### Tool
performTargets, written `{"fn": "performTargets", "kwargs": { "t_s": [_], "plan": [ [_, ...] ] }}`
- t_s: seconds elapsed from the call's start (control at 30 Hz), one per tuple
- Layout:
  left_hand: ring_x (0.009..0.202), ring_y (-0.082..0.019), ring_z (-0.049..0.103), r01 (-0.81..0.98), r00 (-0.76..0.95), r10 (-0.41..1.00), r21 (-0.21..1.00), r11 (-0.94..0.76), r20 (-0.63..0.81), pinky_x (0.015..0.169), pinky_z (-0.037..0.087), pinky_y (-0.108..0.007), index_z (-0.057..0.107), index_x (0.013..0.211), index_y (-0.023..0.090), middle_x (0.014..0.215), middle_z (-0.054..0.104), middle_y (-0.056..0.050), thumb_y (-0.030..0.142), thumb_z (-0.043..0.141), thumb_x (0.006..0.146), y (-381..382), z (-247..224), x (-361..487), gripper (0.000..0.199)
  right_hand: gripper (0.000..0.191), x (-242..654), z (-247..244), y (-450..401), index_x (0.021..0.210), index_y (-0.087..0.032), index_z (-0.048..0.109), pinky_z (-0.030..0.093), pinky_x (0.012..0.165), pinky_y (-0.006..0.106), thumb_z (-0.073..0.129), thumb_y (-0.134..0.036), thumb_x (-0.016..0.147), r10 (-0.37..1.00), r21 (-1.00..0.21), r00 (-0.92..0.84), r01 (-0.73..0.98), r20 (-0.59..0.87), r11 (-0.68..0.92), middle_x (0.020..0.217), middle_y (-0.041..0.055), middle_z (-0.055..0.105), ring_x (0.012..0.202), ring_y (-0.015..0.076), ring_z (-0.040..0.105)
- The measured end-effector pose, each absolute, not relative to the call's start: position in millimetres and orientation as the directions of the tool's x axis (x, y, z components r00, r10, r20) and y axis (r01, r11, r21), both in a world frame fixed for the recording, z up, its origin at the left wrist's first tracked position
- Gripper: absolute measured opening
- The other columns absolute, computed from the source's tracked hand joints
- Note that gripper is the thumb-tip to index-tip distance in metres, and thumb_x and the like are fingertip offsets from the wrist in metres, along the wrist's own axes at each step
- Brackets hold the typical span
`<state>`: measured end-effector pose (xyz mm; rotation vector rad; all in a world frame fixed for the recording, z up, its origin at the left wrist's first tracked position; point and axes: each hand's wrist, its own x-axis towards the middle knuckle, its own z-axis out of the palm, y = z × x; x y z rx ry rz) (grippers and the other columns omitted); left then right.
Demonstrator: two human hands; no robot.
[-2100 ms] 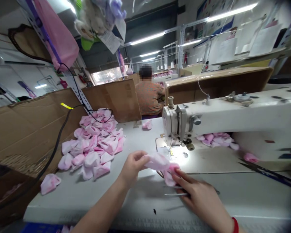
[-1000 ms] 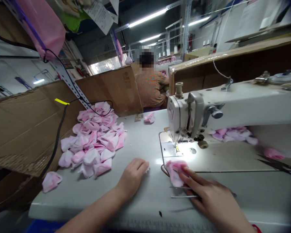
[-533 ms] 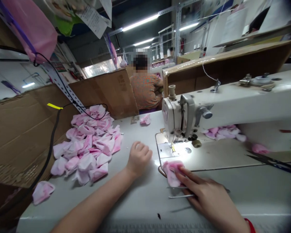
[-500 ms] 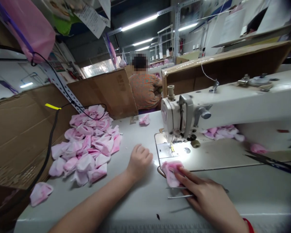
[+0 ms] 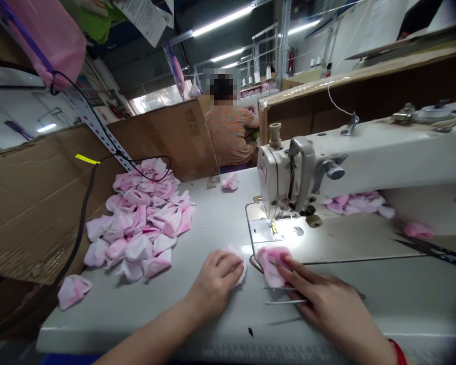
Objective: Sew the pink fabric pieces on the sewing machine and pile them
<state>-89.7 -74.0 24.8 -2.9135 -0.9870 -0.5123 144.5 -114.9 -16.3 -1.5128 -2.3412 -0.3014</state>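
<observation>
Two pink fabric pieces sat under your hands: your left hand (image 5: 216, 280) curled over one (image 5: 240, 268), grip unclear; your right hand (image 5: 327, 302) lay open, pressing the other (image 5: 270, 265) just before the needle plate (image 5: 261, 230) of the sewing machine (image 5: 285, 177). A heaped pink pile (image 5: 140, 223) lay left on the white table (image 5: 99, 317); a co-worker (image 5: 230, 137) sat beyond.

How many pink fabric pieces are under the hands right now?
2: one piece under the left hand, and one piece under the right hand, beside the needle plate.
</observation>
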Motion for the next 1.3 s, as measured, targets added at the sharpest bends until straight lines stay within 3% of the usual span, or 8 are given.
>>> {"fn": "performTargets", "kwargs": {
  "t_s": [0.33, 0.57, 0.67, 0.77, 0.87, 0.93, 1.17, 1.3],
  "plan": [
    [0.1, -0.021, 0.042, 0.608, 0.741, 0.613, 0.113, -0.786, 0.275, 0.084, 0.036, -0.039, 0.05, 0.109, 0.016, 0.106, 0.054, -0.007, 0.008, 0.034, 0.078, -75.7, 20.7, -93.6, 0.036, 0.049, 142.9, -13.2, -113.9, 0.117, -0.028, 0.045, 0.048, 0.047, 0.029, 0.045, -0.019, 0.07, 0.848, 0.0, -0.385, 0.91, 0.365, 0.414, 0.119, -0.0003, 0.047, 0.056, 0.0153, 0.058],
    [0.089, -0.017, 0.049, 0.565, 0.725, 0.542, 0.084, -0.821, 0.425, 0.077, 0.043, -0.033, 0.056, 0.096, 0.013, 0.093, 0.06, -0.008, 0.012, 0.03, 0.084, -72.3, 42.6, -77.3, 0.028, 0.05, 137.3, 9.1, -106.0, 0.12, -0.021, 0.043, 0.045, 0.045, 0.029, 0.041, -0.016, 0.07, 0.875, -0.001, -0.451, 0.889, 0.177, 0.459, 0.122, 0.0089, 0.044, 0.052, 0.0158, 0.058],
    [0.096, -0.018, 0.047, 0.483, 0.737, 0.454, 0.079, -0.872, 0.501, 0.082, 0.041, -0.033, 0.054, 0.099, 0.013, 0.097, 0.058, -0.008, 0.015, 0.035, 0.085, -73.5, 60.1, -43.5, 0.024, 0.04, 129.6, 21.2, -102.3, 0.107, -0.017, 0.052, 0.041, 0.043, 0.028, 0.04, -0.011, 0.07, 0.87, -0.034, -0.48, 0.873, 0.11, 0.486, 0.111, 0.0114, 0.054, 0.052, 0.0169, 0.057],
    [0.086, -0.018, 0.05, 0.522, 0.8, 0.449, -0.092, -0.848, 0.398, 0.072, 0.043, -0.033, 0.056, 0.09, 0.012, 0.085, 0.059, -0.005, 0.013, 0.035, 0.085, -71.2, 55.3, -13.5, 0.021, 0.027, 126.1, 25.7, -101.3, 0.084, -0.016, 0.059, 0.036, 0.041, 0.027, 0.038, -0.006, 0.07, 0.867, -0.054, -0.494, 0.866, 0.062, 0.498, 0.087, 0.0089, 0.062, 0.051, 0.0169, 0.056],
    [0.08, -0.018, 0.05, 0.565, 0.817, 0.486, -0.258, -0.784, 0.312, 0.068, 0.042, -0.034, 0.055, 0.084, 0.012, 0.078, 0.057, -0.003, 0.014, 0.038, 0.084, -59.1, 35.6, -3.3, 0.017, 0.03, 130.8, 25.2, -99.1, 0.094, -0.016, 0.055, 0.033, 0.038, 0.027, 0.038, -0.008, 0.071, 0.845, -0.029, -0.528, 0.846, 0.085, 0.532, 0.096, 0.0096, 0.059, 0.049, 0.0156, 0.054],
    [0.085, -0.018, 0.049, 0.554, 0.824, 0.468, -0.285, -0.782, 0.319, 0.072, 0.041, -0.035, 0.053, 0.088, 0.013, 0.082, 0.057, -0.003, 0.016, 0.038, 0.085, -46.4, 25.5, -4.8, 0.016, 0.03, 137.1, 25.4, -92.5, 0.099, -0.017, 0.051, 0.032, 0.039, 0.028, 0.04, -0.011, 0.071, 0.818, -0.011, -0.566, 0.822, 0.104, 0.57, 0.101, 0.0092, 0.056, 0.051, 0.0161, 0.054],
    [0.085, -0.013, 0.05, 0.519, 0.833, 0.424, -0.239, -0.82, 0.355, 0.086, 0.029, -0.039, 0.052, 0.092, 0.019, 0.086, 0.058, 0.004, 0.021, 0.018, 0.091, -11.3, 28.0, -11.4, 0.034, 0.021, 157.7, 26.9, -51.2, 0.094, -0.018, 0.05, 0.031, 0.046, 0.031, 0.033, -0.017, 0.081, 0.659, -0.025, -0.745, 0.66, 0.105, 0.751, 0.091, 0.0035, 0.058, 0.06, 0.0167, 0.053],
    [0.093, -0.015, 0.047, 0.476, 0.847, 0.406, -0.149, -0.867, 0.342, 0.092, 0.023, -0.039, 0.051, 0.099, 0.015, 0.094, 0.058, -0.001, 0.02, 0.019, 0.091, -12.4, 26.6, -15.3, 0.034, 0.019, 161.7, 22.8, -50.0, 0.094, -0.018, 0.048, 0.031, 0.051, 0.03, 0.033, -0.023, 0.083, 0.661, -0.138, -0.733, 0.647, 0.158, 0.75, 0.091, 0.0023, 0.056, 0.064, 0.0147, 0.051]
  ]
}}
